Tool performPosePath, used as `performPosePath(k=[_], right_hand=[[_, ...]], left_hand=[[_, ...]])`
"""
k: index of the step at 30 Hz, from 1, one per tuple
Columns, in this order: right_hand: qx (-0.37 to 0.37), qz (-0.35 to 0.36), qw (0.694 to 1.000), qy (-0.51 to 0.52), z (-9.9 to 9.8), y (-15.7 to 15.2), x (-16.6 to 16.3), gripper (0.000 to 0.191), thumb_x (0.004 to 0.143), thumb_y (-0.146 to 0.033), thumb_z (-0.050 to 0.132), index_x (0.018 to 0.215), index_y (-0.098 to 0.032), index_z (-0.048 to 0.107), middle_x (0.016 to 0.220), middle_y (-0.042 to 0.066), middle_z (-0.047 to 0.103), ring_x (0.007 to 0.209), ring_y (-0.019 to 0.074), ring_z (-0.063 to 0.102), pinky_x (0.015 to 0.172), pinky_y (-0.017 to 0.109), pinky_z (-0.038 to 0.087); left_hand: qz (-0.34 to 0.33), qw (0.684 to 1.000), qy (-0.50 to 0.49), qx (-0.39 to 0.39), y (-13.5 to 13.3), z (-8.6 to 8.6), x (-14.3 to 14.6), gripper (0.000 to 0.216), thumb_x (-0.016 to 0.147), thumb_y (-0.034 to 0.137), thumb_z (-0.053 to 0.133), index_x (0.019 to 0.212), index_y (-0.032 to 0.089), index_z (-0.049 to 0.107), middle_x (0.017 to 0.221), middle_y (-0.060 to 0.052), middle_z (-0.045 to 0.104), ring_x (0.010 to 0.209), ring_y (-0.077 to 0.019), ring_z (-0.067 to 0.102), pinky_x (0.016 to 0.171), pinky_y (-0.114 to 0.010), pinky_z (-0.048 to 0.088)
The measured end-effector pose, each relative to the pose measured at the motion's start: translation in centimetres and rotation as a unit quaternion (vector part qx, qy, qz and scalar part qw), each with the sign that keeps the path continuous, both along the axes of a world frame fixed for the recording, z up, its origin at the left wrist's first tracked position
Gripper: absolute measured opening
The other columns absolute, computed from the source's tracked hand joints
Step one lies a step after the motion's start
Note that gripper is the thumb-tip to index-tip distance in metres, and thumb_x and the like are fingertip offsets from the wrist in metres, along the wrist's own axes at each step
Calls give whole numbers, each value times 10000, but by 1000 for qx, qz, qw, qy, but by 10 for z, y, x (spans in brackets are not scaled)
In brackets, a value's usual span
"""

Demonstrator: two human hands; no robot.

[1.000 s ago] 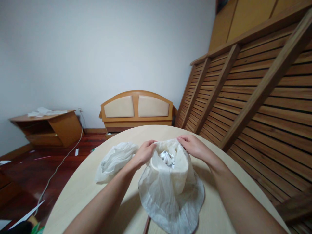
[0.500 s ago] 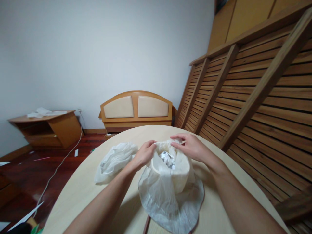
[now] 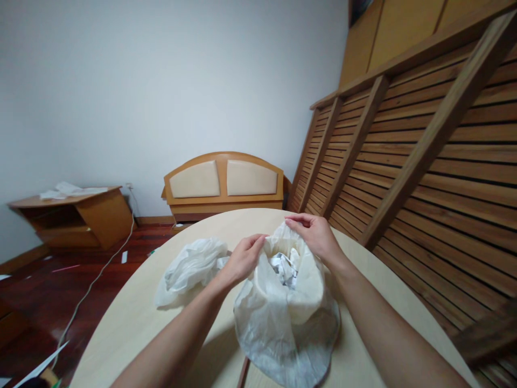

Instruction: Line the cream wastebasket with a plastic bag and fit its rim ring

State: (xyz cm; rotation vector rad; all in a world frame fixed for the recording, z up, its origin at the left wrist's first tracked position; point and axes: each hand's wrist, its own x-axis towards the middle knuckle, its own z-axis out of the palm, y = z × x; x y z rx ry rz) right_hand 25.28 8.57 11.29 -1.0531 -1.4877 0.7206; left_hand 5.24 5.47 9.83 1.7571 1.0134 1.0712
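Observation:
A small cream bin (image 3: 301, 293) stands on the round pale table (image 3: 133, 318), lined with a thin white plastic bag (image 3: 278, 328) that drapes down over its sides. Crumpled paper (image 3: 286, 268) lies inside. My left hand (image 3: 242, 258) pinches the bag's edge at the bin's near-left rim. My right hand (image 3: 315, 237) grips the bag's edge at the far rim and holds it lifted above the bin.
A second crumpled white plastic bag (image 3: 189, 267) lies on the table left of the bin. Slatted wooden panels (image 3: 424, 161) lean on the right. A wooden headboard (image 3: 224, 183) and a low wooden cabinet (image 3: 72, 215) stand by the far wall. A cable (image 3: 95, 283) trails over the floor.
My right hand has pulled the bag's far edge up off the rim and slightly left. My left hand has shifted a little right along the near edge. The bag's mouth now stands higher.

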Motion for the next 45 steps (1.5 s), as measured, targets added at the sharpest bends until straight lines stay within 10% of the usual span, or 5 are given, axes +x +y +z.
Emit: performPosePath(k=[8, 16, 28, 40, 45], right_hand=[[-111, 99, 986, -78, 5, -15, 19, 779, 718, -296, 823, 1401, -189, 465, 1294, 159, 655, 1063, 236, 694, 842, 340, 592], [-155, 50, 980, -112, 13, -15, 37, 220, 776, -253, 748, 941, -161, 636, 690, 18, 688, 648, 170, 662, 616, 283, 556], [-94, -7, 971, -220, 8, -11, 47, 241, 811, -242, 620, 1028, -146, 659, 828, 60, 704, 718, 178, 646, 648, 270, 483], [-123, -61, 958, -252, -20, 13, 41, 366, 761, -425, 628, 503, -179, 542, 470, -19, 523, 496, 126, 476, 480, 245, 294], [-109, -38, 965, -234, -21, 13, 49, 133, 696, -286, 692, 681, -155, 673, 625, 23, 681, 563, 156, 591, 536, 251, 423]], left_hand=[[58, 998, -23, -6, 11, -14, 0, 486, 902, 482, 461, 1054, 126, 755, 971, -80, 771, 966, -238, 685, 886, -312, 504], [95, 995, -2, -35, 16, -15, -10, 470, 872, 482, 501, 964, 112, 776, 799, -65, 745, 654, -175, 623, 541, -238, 423], [-107, 989, 58, -78, 21, -9, -37, 308, 692, 315, 695, 929, 127, 752, 859, -71, 751, 750, -188, 654, 692, -277, 503], [65, 974, 215, 13, 30, -22, -37, 125, 779, 219, 545, 751, 153, 648, 687, -33, 659, 616, -154, 589, 578, -242, 433], [119, 959, 252, 50, 29, -20, -40, 89, 765, 181, 583, 726, 168, 662, 679, -24, 666, 630, -161, 593, 600, -247, 412]])
